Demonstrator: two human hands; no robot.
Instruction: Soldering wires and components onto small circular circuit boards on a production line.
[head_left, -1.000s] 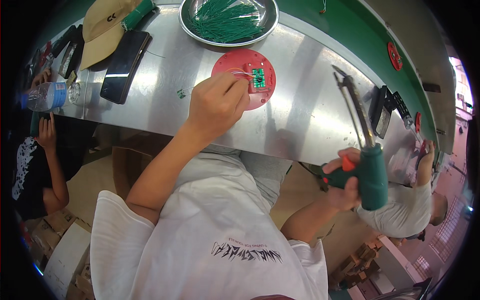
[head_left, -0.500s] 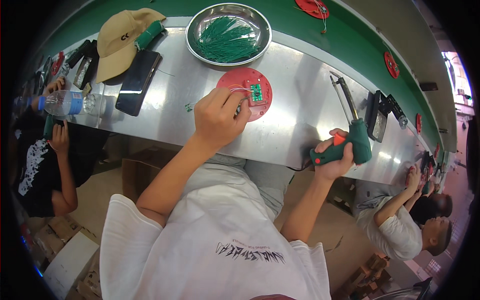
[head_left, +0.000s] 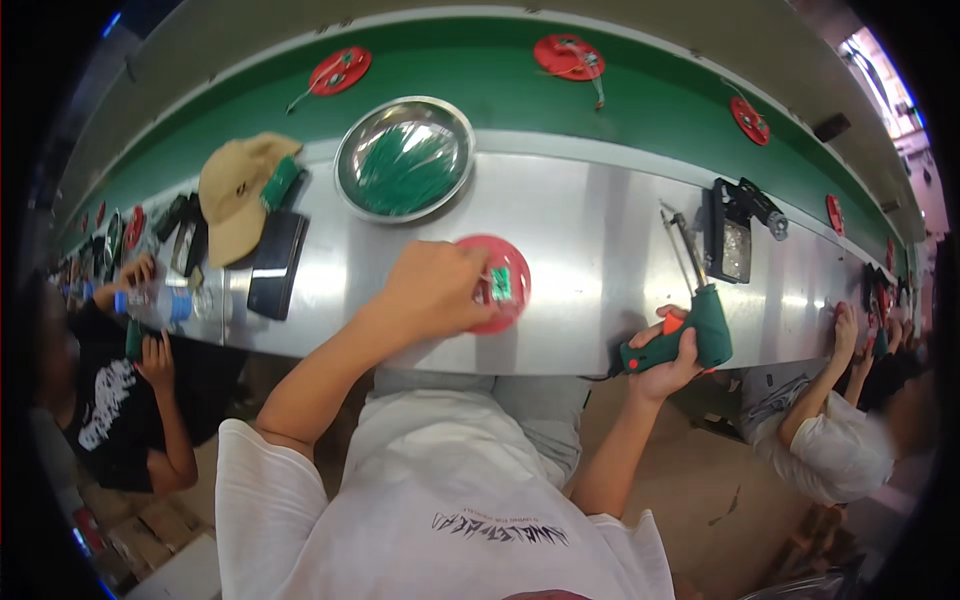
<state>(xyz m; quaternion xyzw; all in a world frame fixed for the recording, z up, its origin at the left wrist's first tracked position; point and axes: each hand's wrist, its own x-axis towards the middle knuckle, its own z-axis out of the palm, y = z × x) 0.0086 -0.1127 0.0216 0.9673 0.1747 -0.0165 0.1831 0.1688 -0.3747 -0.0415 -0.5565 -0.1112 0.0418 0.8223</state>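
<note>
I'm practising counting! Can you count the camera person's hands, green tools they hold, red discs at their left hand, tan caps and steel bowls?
Hands: 2 (left hand, right hand)
Green gun-shaped tool held: 1
Red disc at left hand: 1
Tan cap: 1
Steel bowl: 1
Total: 6

left hand (head_left: 425, 290) is kinda smeary and covers the left chunk of the red disc (head_left: 517, 305), so can't tell what it's pinching, if anything; green board (head_left: 501, 283) is too blurry for details; right hand (head_left: 672, 362) hides part of the soldering gun (head_left: 712, 330); white shirt (head_left: 460, 545) runs off the bottom edge
</note>
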